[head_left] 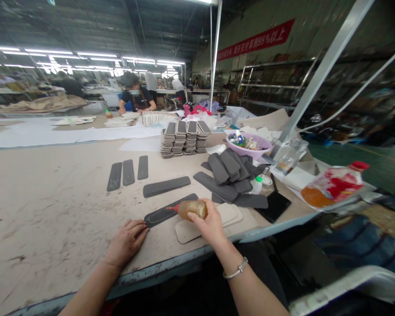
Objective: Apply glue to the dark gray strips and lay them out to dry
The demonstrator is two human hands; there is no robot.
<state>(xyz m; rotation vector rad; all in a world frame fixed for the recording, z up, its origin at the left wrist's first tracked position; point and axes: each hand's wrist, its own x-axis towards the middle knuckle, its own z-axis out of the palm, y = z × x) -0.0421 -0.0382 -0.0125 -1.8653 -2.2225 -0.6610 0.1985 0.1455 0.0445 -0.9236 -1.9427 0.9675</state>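
My right hand (211, 219) is wrapped round a squeeze bottle (191, 209) of amber liquid, tipped on its side with its red nozzle pointing left. Under the nozzle lies a dark grey rounded strip (159, 216) with a thin shiny line along its border. At the strip's near left end, the fingers of my left hand (127, 241) are pressed together, holding it against the table. Pale rounded pieces (187, 232) lie below the bottle. Farther off are another long dark strip (166, 186) and several shorter dark pieces (128, 172) laid side by side.
Loose dark pieces (230, 169) are heaped at the right, behind them neat stacks (184, 142) and a purple basin (250, 151). A jug of amber liquid (334, 186), a glass jar (291, 158) and a metal post (319, 74) stand right. A co-worker (138, 96) works across the table.
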